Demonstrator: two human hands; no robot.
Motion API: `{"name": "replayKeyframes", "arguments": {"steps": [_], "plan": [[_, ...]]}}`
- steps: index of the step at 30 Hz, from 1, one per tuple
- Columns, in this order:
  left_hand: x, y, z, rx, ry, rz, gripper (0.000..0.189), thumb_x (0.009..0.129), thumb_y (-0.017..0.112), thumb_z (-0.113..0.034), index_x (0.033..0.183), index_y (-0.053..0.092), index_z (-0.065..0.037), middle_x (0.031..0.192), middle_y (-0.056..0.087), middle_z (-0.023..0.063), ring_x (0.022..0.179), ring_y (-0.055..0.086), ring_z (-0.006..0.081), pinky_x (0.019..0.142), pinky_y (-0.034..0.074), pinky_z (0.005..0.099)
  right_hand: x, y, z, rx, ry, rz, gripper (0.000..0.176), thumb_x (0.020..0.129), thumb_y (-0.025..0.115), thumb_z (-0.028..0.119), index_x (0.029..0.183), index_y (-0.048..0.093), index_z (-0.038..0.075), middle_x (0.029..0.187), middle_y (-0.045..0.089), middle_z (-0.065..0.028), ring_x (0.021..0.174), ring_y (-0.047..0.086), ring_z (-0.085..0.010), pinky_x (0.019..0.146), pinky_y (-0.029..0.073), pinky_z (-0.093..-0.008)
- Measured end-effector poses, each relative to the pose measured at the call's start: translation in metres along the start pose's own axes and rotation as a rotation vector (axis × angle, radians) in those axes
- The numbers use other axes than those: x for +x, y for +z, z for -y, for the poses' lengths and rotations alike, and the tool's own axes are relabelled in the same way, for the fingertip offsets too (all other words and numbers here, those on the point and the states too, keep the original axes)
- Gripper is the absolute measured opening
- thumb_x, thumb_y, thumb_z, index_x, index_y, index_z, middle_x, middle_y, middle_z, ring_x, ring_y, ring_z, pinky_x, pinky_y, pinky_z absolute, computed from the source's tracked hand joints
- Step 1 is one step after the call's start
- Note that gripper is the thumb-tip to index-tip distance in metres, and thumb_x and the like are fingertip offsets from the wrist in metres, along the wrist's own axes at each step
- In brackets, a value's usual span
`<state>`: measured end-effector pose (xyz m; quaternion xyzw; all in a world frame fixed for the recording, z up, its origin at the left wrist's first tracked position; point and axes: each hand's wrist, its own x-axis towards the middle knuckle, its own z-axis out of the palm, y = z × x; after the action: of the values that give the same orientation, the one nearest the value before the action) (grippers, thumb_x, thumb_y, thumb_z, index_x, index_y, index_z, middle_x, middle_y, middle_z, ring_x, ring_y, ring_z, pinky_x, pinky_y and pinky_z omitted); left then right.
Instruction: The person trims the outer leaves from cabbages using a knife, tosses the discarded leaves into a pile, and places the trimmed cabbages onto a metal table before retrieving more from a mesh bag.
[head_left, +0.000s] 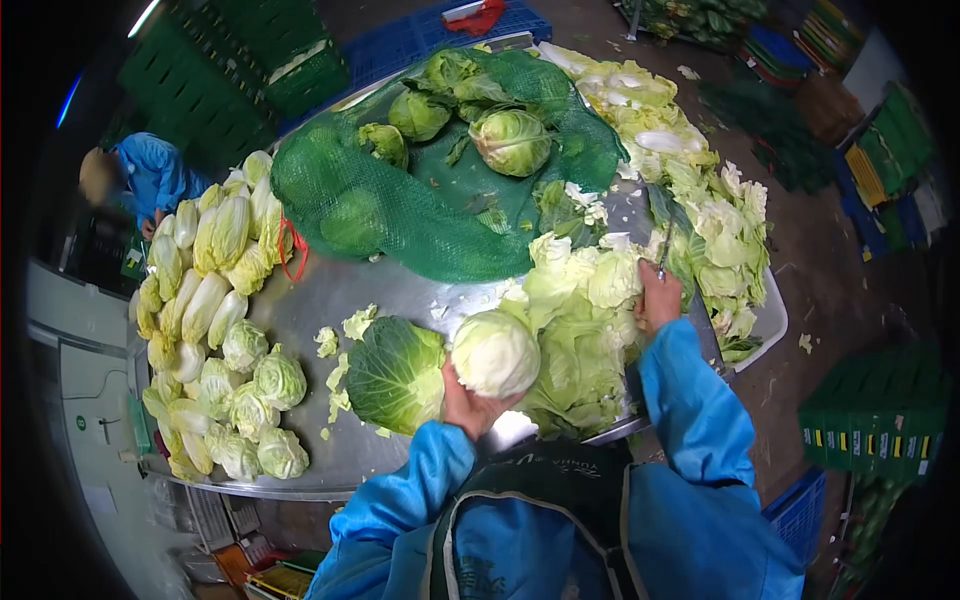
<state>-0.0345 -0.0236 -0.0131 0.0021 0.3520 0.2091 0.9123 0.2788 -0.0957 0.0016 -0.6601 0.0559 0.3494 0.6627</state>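
Note:
My left hand cups a pale, trimmed cabbage from below, near the front of the metal table. Against its left side is a large dark green cabbage leaf. In my right hand, closed around its handle, is a knife with the blade pointing away from me. Loose light green leaves lie between my two hands. Further back, a green mesh bag lies spread open, with several untrimmed cabbages on and inside it.
Napa cabbages are stacked at the left, with small round cabbages in front. Trimmed leaves pile along the right edge above a white tub. Green crates stand at right. Another person bends beyond the left side.

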Motion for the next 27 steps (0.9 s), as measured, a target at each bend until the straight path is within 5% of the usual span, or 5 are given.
{"name": "replayKeyframes", "arguments": {"steps": [2, 4, 6, 9, 27], "plan": [[-0.008, -0.009, -0.003, -0.074, 0.024, 0.16, 0.083, 0.083, 0.033, -0.076, 0.141, 0.038, -0.017, 0.144, 0.04, 0.0128, 0.127, 0.044, 0.0399, 0.094, 0.044, 0.0613, -0.02, -0.007, 0.002, -0.517, -0.711, 0.079, 0.053, 0.083, 0.07, 0.027, 0.125, 0.054, -0.002, 0.093, 0.066, -0.0162, 0.065, 0.06, -0.0158, 0.06, 0.051, -0.0282], [-0.004, -0.017, -0.009, -0.138, -0.019, 0.247, 0.079, 0.085, 0.034, -0.072, 0.142, 0.037, -0.017, 0.144, 0.04, 0.0142, 0.128, 0.042, 0.0403, 0.095, 0.04, 0.0651, -0.068, 0.006, 0.001, -0.566, -0.463, 0.427, 0.073, 0.081, 0.073, 0.021, 0.139, 0.038, -0.003, 0.123, 0.058, -0.0179, 0.08, 0.06, -0.015, 0.078, 0.049, -0.0263], [0.004, -0.008, -0.015, -0.048, 0.08, 0.241, 0.076, 0.086, 0.035, -0.067, 0.142, 0.037, -0.015, 0.144, 0.04, 0.0159, 0.13, 0.04, 0.0397, 0.101, 0.036, 0.063, -0.11, 0.033, -0.01, -0.356, -0.501, 0.702, 0.066, 0.084, 0.068, 0.012, 0.142, 0.038, 0.005, 0.067, 0.054, 0.0024, 0.055, 0.046, -0.0031, 0.048, 0.038, -0.0213], [0.002, 0.029, -0.03, -0.179, 0.037, 0.29, 0.075, 0.088, 0.034, -0.064, 0.141, 0.037, -0.012, 0.143, 0.04, 0.0168, 0.13, 0.04, 0.039, 0.105, 0.034, 0.0591, -0.144, 0.053, 0.007, -0.351, -0.271, 0.793, 0.058, 0.081, 0.072, 0.014, 0.133, 0.05, 0.002, 0.106, 0.064, -0.0089, 0.067, 0.055, -0.0083, 0.067, 0.048, -0.0233], [-0.028, 0.043, -0.044, 0.43, 0.265, 0.398, 0.1, 0.058, 0.073, -0.046, 0.143, 0.033, -0.01, 0.14, 0.044, 0.018, 0.124, 0.047, 0.0374, 0.105, 0.038, 0.0539, -0.133, 0.049, 0.019, -0.186, -0.488, 0.643, 0.054, 0.085, 0.069, 0.021, 0.129, 0.047, -0.002, 0.096, 0.062, -0.0079, 0.061, 0.051, -0.0044, 0.048, 0.039, -0.0204]]}}
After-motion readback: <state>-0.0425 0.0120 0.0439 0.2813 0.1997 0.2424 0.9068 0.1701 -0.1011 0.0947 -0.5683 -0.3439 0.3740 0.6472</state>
